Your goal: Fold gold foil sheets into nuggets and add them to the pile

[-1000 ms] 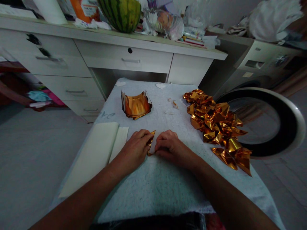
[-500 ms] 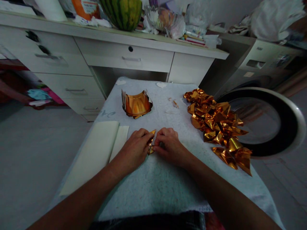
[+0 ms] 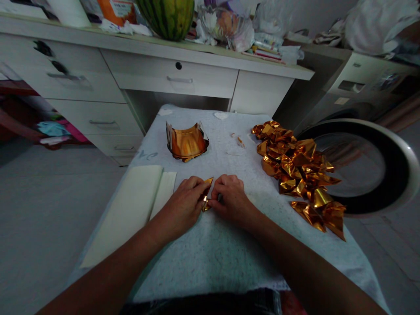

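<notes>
A small folded piece of gold foil paper (image 3: 205, 204) lies between my two hands at the middle of the cloth-covered table. My left hand (image 3: 187, 197) is closed on its left side, with the thumb and fingers hiding much of it. From the right, my right hand (image 3: 232, 197) pinches at the foil's lower edge, fingers curled. Beyond my hands stands a curved stack of gold foil sheets (image 3: 187, 141). To the right is a heap of folded gold foil pieces (image 3: 295, 164).
Pale paper sheets (image 3: 131, 205) lie on the table's left side. Small scraps (image 3: 240, 141) sit near the far middle. A white drawer cabinet (image 3: 170, 74) bears a watermelon (image 3: 172, 17) and a glass bowl (image 3: 223, 24). At the right, a washing machine door (image 3: 398, 166) hangs open beside the table.
My hands stay in nearly the same place. The right thumb and fingertips have shifted slightly at the foil's edge, and the foil catches the light differently.
</notes>
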Demonstrator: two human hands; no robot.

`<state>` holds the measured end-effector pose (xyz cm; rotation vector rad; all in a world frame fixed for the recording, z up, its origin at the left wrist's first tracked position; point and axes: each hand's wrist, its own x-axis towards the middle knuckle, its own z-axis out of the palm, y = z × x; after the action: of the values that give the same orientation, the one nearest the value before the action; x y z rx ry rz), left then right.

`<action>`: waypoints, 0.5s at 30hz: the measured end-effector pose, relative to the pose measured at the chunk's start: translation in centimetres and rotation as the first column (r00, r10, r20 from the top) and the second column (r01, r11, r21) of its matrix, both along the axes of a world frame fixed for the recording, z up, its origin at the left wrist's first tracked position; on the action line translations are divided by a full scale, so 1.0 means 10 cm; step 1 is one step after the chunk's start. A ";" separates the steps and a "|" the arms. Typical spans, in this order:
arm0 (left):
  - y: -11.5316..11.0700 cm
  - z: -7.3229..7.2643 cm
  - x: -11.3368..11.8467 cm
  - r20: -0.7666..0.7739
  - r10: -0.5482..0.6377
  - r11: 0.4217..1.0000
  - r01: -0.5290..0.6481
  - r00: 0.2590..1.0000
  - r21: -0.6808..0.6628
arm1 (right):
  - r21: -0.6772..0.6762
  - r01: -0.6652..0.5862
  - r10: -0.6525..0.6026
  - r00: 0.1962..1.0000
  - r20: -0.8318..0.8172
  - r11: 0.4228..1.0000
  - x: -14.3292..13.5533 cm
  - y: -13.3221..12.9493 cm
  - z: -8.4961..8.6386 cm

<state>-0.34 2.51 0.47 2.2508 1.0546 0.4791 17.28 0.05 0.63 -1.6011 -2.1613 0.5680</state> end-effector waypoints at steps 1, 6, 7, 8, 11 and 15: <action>0.00 0.00 0.00 0.002 0.003 1.000 -0.003 1.000 0.007 | 0.004 -0.002 0.002 1.000 0.002 1.000 0.00 0.00 0.00; -0.01 0.02 0.00 -0.026 0.027 0.999 -0.026 0.999 0.041 | 0.004 -0.002 0.002 1.000 0.011 1.000 0.00 0.00 -0.02; -0.01 0.03 -0.01 -0.035 0.018 0.999 -0.016 0.999 0.043 | 0.005 -0.002 0.002 1.000 0.012 1.000 0.01 0.00 -0.02; -0.01 0.03 -0.01 -0.040 0.006 0.999 -0.004 0.999 0.042 | 0.007 -0.001 0.001 1.000 0.012 1.000 0.01 0.01 -0.02; -0.01 0.04 -0.02 -0.037 -0.014 1.000 0.014 0.999 0.013 | 0.018 -0.002 0.002 1.000 0.010 1.000 0.00 0.01 -0.03; -0.01 0.05 -0.03 -0.027 -0.023 0.999 0.022 0.999 -0.025 | 0.015 -0.005 0.004 1.000 0.004 1.000 0.00 0.01 -0.03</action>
<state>-0.69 2.39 1.00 2.2513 1.0422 0.4246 17.29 0.11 0.28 -1.5910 -2.1674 0.5488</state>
